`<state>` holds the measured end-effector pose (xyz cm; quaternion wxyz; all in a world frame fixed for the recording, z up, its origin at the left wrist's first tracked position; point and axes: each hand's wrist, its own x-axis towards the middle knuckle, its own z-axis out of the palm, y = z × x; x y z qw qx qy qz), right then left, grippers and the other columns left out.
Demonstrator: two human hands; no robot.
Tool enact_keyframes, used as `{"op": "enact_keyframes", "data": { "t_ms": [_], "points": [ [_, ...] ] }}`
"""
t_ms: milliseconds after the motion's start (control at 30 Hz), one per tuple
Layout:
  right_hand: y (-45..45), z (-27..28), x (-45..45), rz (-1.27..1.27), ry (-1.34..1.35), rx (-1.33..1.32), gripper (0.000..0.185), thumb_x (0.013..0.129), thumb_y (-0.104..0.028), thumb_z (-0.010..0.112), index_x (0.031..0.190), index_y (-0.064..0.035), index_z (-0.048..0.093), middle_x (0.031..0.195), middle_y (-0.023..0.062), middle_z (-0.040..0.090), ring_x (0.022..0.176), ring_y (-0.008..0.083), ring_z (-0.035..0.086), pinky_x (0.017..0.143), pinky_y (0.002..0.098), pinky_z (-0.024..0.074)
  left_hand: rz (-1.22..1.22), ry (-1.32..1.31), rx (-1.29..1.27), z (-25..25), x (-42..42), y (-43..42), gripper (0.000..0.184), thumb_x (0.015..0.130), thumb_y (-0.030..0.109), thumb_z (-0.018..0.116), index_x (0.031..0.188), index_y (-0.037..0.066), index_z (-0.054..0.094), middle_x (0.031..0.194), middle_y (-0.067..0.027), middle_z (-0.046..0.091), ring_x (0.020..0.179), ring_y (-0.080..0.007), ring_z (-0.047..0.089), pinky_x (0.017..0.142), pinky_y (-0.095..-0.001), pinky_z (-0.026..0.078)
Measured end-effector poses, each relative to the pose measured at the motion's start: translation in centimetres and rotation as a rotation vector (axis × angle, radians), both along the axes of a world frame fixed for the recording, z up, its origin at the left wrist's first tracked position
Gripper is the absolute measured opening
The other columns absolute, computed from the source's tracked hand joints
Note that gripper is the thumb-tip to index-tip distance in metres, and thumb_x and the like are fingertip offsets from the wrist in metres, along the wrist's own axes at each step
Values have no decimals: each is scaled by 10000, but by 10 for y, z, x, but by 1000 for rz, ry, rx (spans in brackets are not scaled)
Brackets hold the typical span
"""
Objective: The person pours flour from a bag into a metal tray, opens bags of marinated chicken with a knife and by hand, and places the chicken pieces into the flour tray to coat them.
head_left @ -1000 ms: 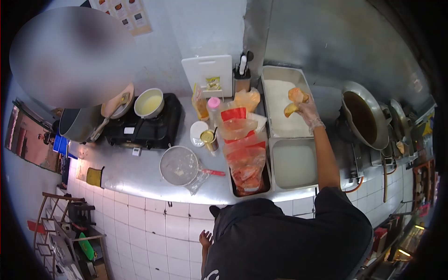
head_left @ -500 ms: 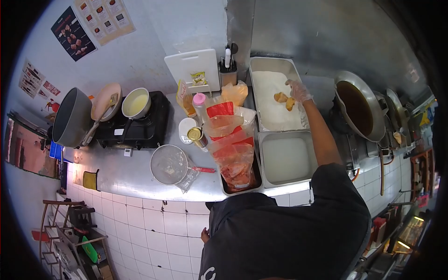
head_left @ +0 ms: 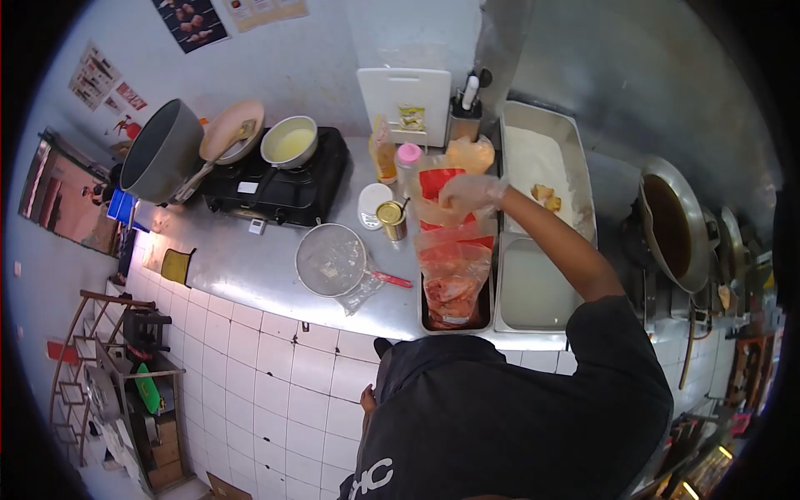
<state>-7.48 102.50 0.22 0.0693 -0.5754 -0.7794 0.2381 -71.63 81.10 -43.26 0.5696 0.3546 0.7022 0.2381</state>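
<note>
My right hand (head_left: pixel 473 197), in a clear plastic glove, reaches over the red-and-clear plastic bags (head_left: pixel 440 179). Its fingers are loosely bent and apart, with nothing visible in them; whether they touch the plastic I cannot tell. Below it, a bag of raw meat (head_left: pixel 452 292) lies in a metal tray (head_left: pixel 490 321). Several yellowish coated pieces (head_left: pixel 547 198) rest on white powder (head_left: pixel 533 158) in the deep steel pan to the right. Down at my side, beyond the counter's front edge, hangs my left hand (head_left: pixel 368 398), small and partly covered by my dark clothing; its fingers are not clear.
A pan of cloudy liquid (head_left: pixel 537 287) sits in front of the powder. Far right stands a wok of dark oil (head_left: pixel 671 225). Toward the left are a sieve (head_left: pixel 331 260), an opened can (head_left: pixel 391 218), a pink-capped bottle (head_left: pixel 408 158) and a black stove (head_left: pixel 283 192) with pots.
My right hand has moved left from above the coated pieces to over the plastic bags. The pieces lie in the powder. The camera view has shifted; my left hand still hangs low.
</note>
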Motion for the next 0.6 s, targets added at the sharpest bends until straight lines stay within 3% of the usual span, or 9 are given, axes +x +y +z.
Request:
{"op": "enact_keyframes", "data": {
  "t_ms": [67,133,200,300,367,433,467,533,600],
  "points": [
    [22,-47,0,171,-242,9,302,788,-258,717,1002,-45,704,952,153,710,892,287,689,787,374,537,156,-76,-126,-12,1,1,370,961,341,632,1184,53,693,859,-13,624,746,-114,569,610,-261,425],
    [27,-16,-12,35,-219,132,288,766,-246,701,967,-40,696,930,146,707,872,290,684,771,391,532,326,-237,-82,6,5,4,432,977,336,596,1294,42,592,1081,-97,662,886,-214,679,664,-283,507],
    [34,33,-23,-66,-193,230,275,744,-234,685,933,-34,688,908,139,704,852,293,679,756,407,528,447,-254,-100,39,18,2,444,979,337,591,1302,32,581,1129,-107,646,896,-232,684,664,-284,515],
    [32,62,-39,15,27,-157,210,774,-208,634,888,-33,659,857,133,668,784,309,644,700,435,505,579,-304,-103,18,7,-29,408,978,328,591,1260,34,611,1087,-100,657,891,-221,675,668,-284,518],
    [39,25,-41,118,-451,-461,213,790,-191,616,930,-32,642,868,123,636,790,295,611,729,411,493,268,24,-174,-1,-7,-45,344,972,311,600,1212,74,663,1014,-87,682,879,-207,656,736,-319,529],
    [48,-76,-9,265,-368,-254,172,769,-166,618,877,-34,641,859,143,655,780,303,619,734,407,501,104,116,-67,-18,-14,-64,305,981,257,585,1182,51,686,949,-53,658,825,-168,619,718,-296,512],
    [48,-87,-11,414,-276,-45,132,747,-141,619,824,-36,639,850,163,673,771,311,628,739,402,509,30,160,11,-15,-13,-72,288,986,230,578,1167,40,698,917,-36,646,799,-148,600,710,-284,503],
    [42,-82,-20,434,-260,-3,178,796,-175,612,907,-37,632,876,143,644,830,263,613,788,369,492,-200,425,306,-6,-12,-89,264,995,176,563,1137,18,721,852,-2,621,745,-110,562,692,-261,485],
    [38,-65,-40,425,-238,50,225,845,-209,605,993,-41,627,905,123,618,891,217,601,837,338,476,60,107,53,-20,-25,-92,281,997,192,560,1172,15,690,888,-28,634,781,-133,584,706,-277,499]
  ]
}}
